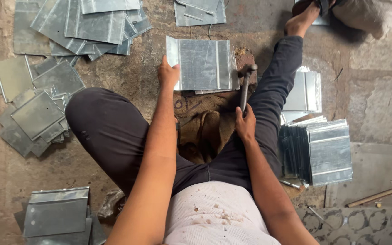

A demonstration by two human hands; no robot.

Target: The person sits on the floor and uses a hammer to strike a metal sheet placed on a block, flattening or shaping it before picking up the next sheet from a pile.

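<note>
A metal sheet (pixel 203 64) lies flat on the floor between the seated person's legs, its left edge pinched by the left hand (pixel 168 74). The right hand (pixel 246 123) is closed around a hammer (pixel 245 84), whose head sits at the sheet's right edge. More sheets are stacked upright at the right (pixel 327 152) and scattered at the left (pixel 37 113).

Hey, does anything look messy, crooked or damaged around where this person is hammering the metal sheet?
Loose sheets lie scattered at odd angles on the floor, left of the knee, unlike the neat upright stack. The left hand holds the sheet; the right hand grips the hammer. No damage shows.
</note>
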